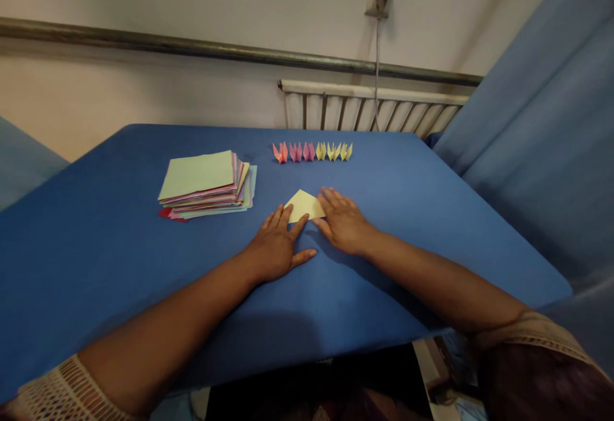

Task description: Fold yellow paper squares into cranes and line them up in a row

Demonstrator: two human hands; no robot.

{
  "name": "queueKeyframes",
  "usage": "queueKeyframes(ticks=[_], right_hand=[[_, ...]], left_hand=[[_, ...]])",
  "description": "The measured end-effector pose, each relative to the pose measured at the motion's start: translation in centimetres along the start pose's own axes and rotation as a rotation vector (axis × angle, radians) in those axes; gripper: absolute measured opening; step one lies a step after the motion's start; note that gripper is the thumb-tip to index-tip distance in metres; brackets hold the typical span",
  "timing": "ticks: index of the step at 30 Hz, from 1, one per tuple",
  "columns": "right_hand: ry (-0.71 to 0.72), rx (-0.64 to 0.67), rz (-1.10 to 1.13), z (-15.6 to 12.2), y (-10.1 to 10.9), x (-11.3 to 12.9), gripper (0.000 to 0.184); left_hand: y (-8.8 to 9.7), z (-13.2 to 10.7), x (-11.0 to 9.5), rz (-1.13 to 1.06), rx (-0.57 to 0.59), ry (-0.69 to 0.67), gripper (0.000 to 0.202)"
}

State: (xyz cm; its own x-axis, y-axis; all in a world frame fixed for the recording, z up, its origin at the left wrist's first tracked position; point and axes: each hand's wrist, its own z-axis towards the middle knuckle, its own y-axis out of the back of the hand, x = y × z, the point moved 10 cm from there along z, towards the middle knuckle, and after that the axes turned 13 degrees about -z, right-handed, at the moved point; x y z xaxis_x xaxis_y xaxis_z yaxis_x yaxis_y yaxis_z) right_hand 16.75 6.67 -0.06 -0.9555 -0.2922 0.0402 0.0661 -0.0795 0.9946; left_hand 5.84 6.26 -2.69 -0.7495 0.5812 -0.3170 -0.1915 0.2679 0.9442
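A pale yellow sheet of origami paper [304, 205], folded to a triangle with its peak pointing away from me, lies flat on the blue table. My left hand [277, 242] rests with spread fingers on its left and near edge, the thumb out on the table. On the right corner of the paper lies my right hand [348, 222], its fingers stretched out flat. Beyond the hands stands a row of several small folded paper cranes [309, 152], orange, pink and yellow.
A thick stack of coloured paper sheets [199, 174], pale green on top, sits left of my hands. The blue-covered table [119, 229] reaches to a wall with a metal rail [215, 51] and a radiator [345, 91]. A blue curtain [537, 88] hangs at the right.
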Motion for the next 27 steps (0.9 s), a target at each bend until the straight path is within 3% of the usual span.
queueKeyframes(ticks=[2,4,8,12,14,17,21,24,27], right_hand=[[0.115,0.035,0.101,1.8,-0.7,2.9,0.065],[0.138,0.094,0.136,3.0,-1.9,4.1,0.067],[0.043,0.086,0.08,3.4,-3.1,2.7,0.07],[-0.016,0.07,0.021,2.8,-3.2,1.5,0.068],[-0.03,0.077,0.017,2.8,-3.2,1.6,0.067],[-0.042,0.104,0.022,3.0,-3.4,1.7,0.068],[0.019,0.169,0.02,3.1,-3.7,2.2,0.072],[0.026,0.205,0.008,2.9,-3.6,2.2,0.071],[0.001,0.202,0.025,2.9,-3.5,2.1,0.068]], left_hand=[[-0.2,-0.1,-0.1,0.003,0.017,-0.002,0.088],[-0.2,-0.2,-0.2,0.003,0.029,-0.002,0.089],[0.2,-0.8,0.3,0.017,0.017,0.03,0.096],[0.9,-1.4,2.1,0.02,-0.024,0.138,0.101],[1.9,-1.4,2.5,0.018,-0.107,0.178,0.098],[3.5,-0.1,0.8,-0.012,-0.262,0.102,0.092],[2.1,3.4,-2.5,-0.185,-0.135,-0.082,0.083],[1.1,4.9,-2.3,-0.247,-0.066,-0.038,0.08],[0.8,4.7,-0.6,-0.222,-0.06,0.029,0.079]])
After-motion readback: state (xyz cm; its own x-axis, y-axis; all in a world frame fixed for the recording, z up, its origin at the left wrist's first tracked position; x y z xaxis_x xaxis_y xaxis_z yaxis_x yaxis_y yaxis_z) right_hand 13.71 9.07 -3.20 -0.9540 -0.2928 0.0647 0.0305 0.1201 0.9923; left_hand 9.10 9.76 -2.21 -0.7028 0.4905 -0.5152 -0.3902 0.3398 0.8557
